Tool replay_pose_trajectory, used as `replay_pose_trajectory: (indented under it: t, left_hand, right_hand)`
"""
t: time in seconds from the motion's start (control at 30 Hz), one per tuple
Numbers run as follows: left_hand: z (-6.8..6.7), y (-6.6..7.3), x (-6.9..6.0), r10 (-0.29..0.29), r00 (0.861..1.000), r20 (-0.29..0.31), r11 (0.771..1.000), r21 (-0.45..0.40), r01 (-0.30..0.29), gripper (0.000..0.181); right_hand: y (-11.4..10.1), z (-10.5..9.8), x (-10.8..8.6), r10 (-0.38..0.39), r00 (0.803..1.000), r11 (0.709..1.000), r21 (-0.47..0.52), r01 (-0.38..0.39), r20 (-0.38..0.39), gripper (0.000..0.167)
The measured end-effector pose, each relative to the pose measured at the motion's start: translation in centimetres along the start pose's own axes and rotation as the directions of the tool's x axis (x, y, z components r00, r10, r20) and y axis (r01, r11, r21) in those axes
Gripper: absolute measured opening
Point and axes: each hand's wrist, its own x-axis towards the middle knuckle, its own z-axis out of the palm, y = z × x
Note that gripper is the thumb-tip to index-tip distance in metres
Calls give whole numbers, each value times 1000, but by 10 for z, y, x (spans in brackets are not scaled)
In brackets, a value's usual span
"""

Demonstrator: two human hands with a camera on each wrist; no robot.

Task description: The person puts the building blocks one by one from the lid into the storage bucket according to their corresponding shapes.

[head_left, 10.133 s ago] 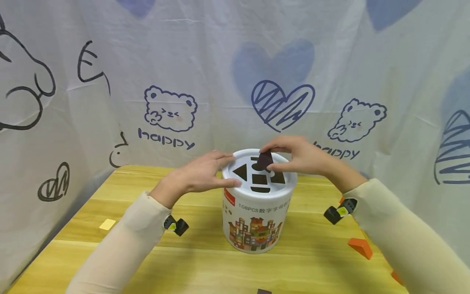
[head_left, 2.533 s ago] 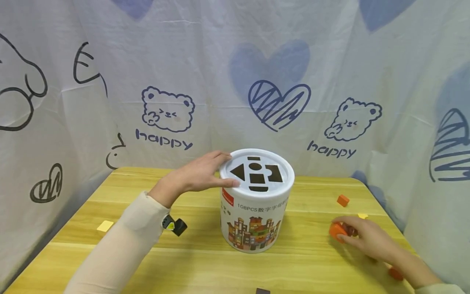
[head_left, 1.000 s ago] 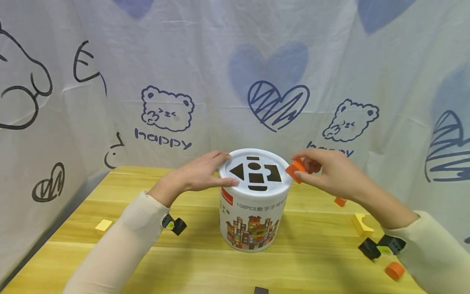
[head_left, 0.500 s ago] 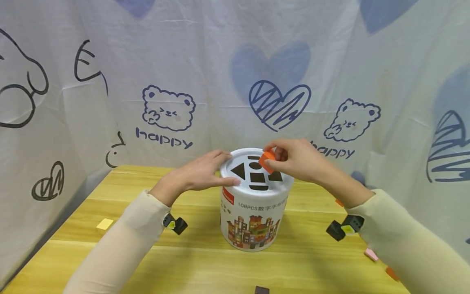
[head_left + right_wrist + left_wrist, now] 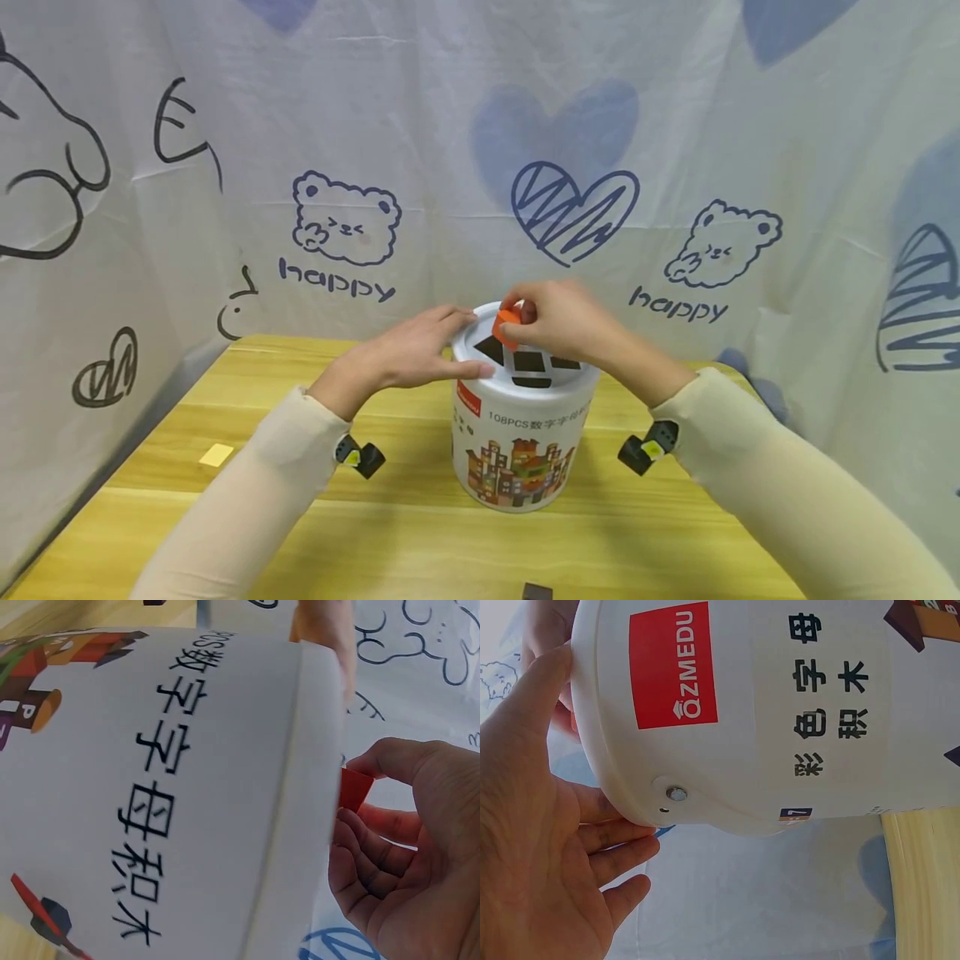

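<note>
A white bucket (image 5: 517,458) with printed sides stands on the table, its lid cut with dark shaped holes. My left hand (image 5: 405,350) rests on the lid's left rim, thumb and fingers spread along it; in the left wrist view its fingers (image 5: 615,847) touch the rim. Above the back left of the lid, my right hand (image 5: 562,321) pinches an orange block (image 5: 507,328) between thumb and fingers. The right wrist view shows that block (image 5: 354,789) at the lid, partly behind the rim. The round hole is hidden by the block and hand.
A pale yellow block (image 5: 217,455) lies on the wooden table (image 5: 405,533) to the left. A dark block (image 5: 537,592) is at the bottom edge of the head view. A white cloth with drawings hangs behind the table.
From the table at the right, my right hand has brought the orange block over the lid and then further left across it. My left hand has stayed on the rim.
</note>
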Motion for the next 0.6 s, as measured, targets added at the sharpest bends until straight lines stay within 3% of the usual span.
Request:
replay_pose_trajectory:
  t: [0.6]
  left_hand:
    - [0,0,0,-1,1000,1,1000,-10,1,101]
  right_hand:
    - [-6,23,9,-27,1000,999,-38,27,5,29]
